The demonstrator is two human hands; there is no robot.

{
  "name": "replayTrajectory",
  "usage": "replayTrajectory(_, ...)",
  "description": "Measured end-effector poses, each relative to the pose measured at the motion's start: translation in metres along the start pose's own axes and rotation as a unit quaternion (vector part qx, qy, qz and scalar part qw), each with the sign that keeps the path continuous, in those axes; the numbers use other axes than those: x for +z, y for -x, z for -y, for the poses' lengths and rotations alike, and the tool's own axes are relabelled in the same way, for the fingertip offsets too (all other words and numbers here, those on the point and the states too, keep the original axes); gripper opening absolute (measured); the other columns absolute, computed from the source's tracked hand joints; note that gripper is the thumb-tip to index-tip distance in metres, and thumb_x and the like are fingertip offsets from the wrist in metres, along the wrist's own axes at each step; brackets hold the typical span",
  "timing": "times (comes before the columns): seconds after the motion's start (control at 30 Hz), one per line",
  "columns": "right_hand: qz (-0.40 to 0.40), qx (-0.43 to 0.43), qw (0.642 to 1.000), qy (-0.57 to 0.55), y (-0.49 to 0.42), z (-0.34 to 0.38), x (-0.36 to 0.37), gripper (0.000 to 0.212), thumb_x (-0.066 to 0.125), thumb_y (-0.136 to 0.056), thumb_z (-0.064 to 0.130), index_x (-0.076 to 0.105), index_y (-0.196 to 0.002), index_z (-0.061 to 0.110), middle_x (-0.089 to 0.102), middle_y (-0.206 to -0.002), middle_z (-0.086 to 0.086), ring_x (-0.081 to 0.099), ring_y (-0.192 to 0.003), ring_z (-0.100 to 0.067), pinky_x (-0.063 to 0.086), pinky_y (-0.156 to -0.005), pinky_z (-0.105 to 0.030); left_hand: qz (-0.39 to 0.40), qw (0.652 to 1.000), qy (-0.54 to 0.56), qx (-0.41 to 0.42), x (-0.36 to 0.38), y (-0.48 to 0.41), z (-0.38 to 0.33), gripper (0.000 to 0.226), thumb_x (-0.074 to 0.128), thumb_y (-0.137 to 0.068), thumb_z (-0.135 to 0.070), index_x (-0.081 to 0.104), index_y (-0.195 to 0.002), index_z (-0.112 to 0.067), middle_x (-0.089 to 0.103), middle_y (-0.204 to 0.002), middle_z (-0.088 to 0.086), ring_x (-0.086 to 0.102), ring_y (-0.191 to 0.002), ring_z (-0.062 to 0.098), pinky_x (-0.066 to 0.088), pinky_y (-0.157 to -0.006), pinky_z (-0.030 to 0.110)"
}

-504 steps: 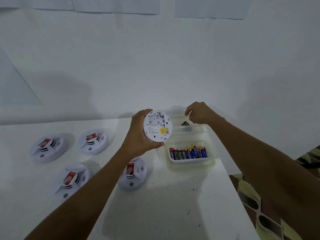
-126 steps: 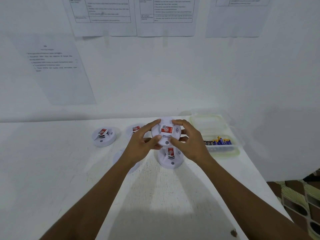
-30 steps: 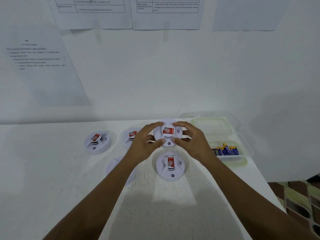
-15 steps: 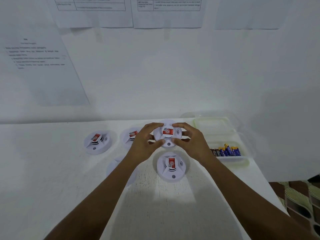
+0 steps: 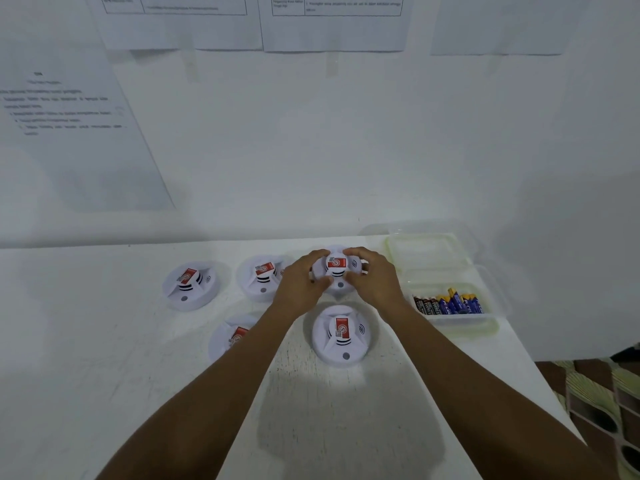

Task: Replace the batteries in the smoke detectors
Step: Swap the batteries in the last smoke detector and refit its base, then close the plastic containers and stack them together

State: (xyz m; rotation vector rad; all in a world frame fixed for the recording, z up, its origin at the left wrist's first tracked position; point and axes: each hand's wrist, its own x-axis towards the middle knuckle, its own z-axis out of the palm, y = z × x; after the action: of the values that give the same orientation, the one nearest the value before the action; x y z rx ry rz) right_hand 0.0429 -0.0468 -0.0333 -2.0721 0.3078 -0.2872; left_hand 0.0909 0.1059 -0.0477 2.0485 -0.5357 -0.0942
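A white round smoke detector (image 5: 337, 268) with a red label faces up at the back of the white table (image 5: 104, 393). My left hand (image 5: 300, 284) grips its left side and my right hand (image 5: 375, 277) grips its right side, fingers curled round the rim. It sits low, at or just above the tabletop. Four more detectors lie face up: one (image 5: 341, 336) right in front of it, one (image 5: 261, 277) to its left, one (image 5: 188, 284) further left, and one (image 5: 232, 337) partly hidden by my left forearm.
A clear plastic tray (image 5: 457, 322) at the right holds several batteries (image 5: 448, 303); its open lid (image 5: 426, 252) lies behind it. The table's right edge runs beside the tray. Printed sheets (image 5: 69, 133) hang on the wall behind.
Both hands have lowered the held detector toward the back of the table, behind the front detector. The grip on it is the same as before.
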Motion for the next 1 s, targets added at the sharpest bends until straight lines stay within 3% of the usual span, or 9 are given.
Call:
replayTrajectory(0.07,-0.003,0.009,1.000,0.012,-0.002,-0.002,0.003,0.032,0.073,-0.082,0.007,0.068,-0.113,0.016,0.069,-0.114,-0.002,0.064,-0.101,-0.018,0.049,-0.086,-0.024,0.000,1.000,-0.014,-0.019,0.004,-0.004,0.004,0.046,0.069,-0.086,-0.012,0.055,-0.130,-0.016,0.062,-0.128,0.004,0.059,-0.113,0.023,0.045,-0.102,0.038)
replayTrajectory(0.23,0.002,0.027,0.999,0.028,-0.005,-0.003,0.006,0.032,0.069,-0.086,0.008,0.068,-0.117,0.015,0.071,-0.114,-0.002,0.066,-0.102,-0.019,0.052,-0.093,-0.031,-0.002,0.998,-0.045,-0.037,0.007,-0.006,0.009,0.044,0.064,-0.091,-0.019,0.052,-0.133,-0.018,0.061,-0.130,0.003,0.059,-0.113,0.024,0.045,-0.102,0.038)
replayTrajectory(0.4,0.019,0.014,0.999,0.042,0.000,0.008,-0.001,0.034,0.065,-0.089,0.009,0.065,-0.122,0.015,0.066,-0.124,-0.003,0.061,-0.112,-0.020,0.048,-0.096,-0.028,-0.013,0.995,-0.091,-0.027,0.006,-0.008,0.002,0.041,0.060,-0.093,-0.027,0.053,-0.132,-0.016,0.056,-0.133,0.002,0.051,-0.124,0.020,0.036,-0.105,0.028)
replayTrajectory(0.47,0.011,-0.014,0.999,0.039,0.008,0.014,-0.013,0.033,0.062,-0.090,0.007,0.066,-0.122,0.017,0.064,-0.126,0.000,0.058,-0.113,-0.016,0.045,-0.094,-0.023,-0.042,0.996,-0.076,-0.009,0.005,-0.006,-0.002,0.046,0.063,-0.090,-0.031,0.052,-0.133,-0.018,0.054,-0.137,0.003,0.047,-0.127,0.020,0.034,-0.110,0.033)
replayTrajectory(0.6,-0.062,-0.088,0.994,0.029,0.031,0.018,-0.064,0.026,0.063,-0.089,0.003,0.070,-0.110,0.016,0.067,-0.110,0.007,0.061,-0.101,-0.007,0.043,-0.074,-0.002,-0.049,0.996,-0.061,0.045,0.011,0.000,-0.030,0.047,0.064,-0.085,-0.042,0.054,-0.127,-0.024,0.056,-0.133,-0.003,0.050,-0.121,0.015,0.038,-0.109,0.039)
replayTrajectory(0.7,-0.110,-0.115,0.982,0.099,0.045,-0.003,-0.118,0.023,0.064,-0.089,0.006,0.071,-0.106,0.019,0.067,-0.104,0.011,0.061,-0.098,-0.010,0.049,-0.080,-0.019,0.001,0.996,-0.035,0.088,0.028,0.013,-0.058,0.052,0.070,-0.085,-0.037,0.051,-0.132,-0.026,0.050,-0.135,-0.012,0.045,-0.120,0.005,0.036,-0.106,0.028)
replayTrajectory(0.77,-0.125,-0.084,0.975,0.162,0.052,-0.029,-0.153,0.022,0.065,-0.088,0.009,0.070,-0.107,0.020,0.068,-0.109,0.006,0.059,-0.103,-0.018,0.045,-0.090,-0.029,0.050,0.992,-0.040,0.110,0.044,0.022,-0.071,0.062,0.072,-0.083,-0.040,0.046,-0.137,-0.026,0.046,-0.140,-0.010,0.043,-0.125,0.006,0.035,-0.107,0.028)
replayTrajectory(0.87,-0.135,-0.030,0.969,0.205,0.064,-0.065,-0.191,0.019,0.066,-0.088,0.013,0.070,-0.106,0.020,0.068,-0.115,-0.002,0.059,-0.110,-0.025,0.037,-0.095,-0.027,0.104,0.989,-0.031,0.099,0.071,0.030,-0.085,0.078,0.077,-0.076,-0.043,0.037,-0.142,-0.028,0.039,-0.146,-0.008,0.036,-0.132,0.007,0.032,-0.111,0.030)
replayTrajectory(1.0,-0.112,0.041,0.988,0.102,0.077,-0.086,-0.205,0.018,0.063,-0.091,0.011,0.070,-0.104,0.021,0.069,-0.109,-0.001,0.065,-0.089,-0.016,0.046,-0.081,-0.025,0.145,0.988,-0.017,0.054,0.098,0.032,-0.092,0.103,0.085,-0.064,-0.046,0.028,-0.147,-0.028,0.029,-0.153,-0.007,0.031,-0.137,0.011,0.031,-0.112,0.032)
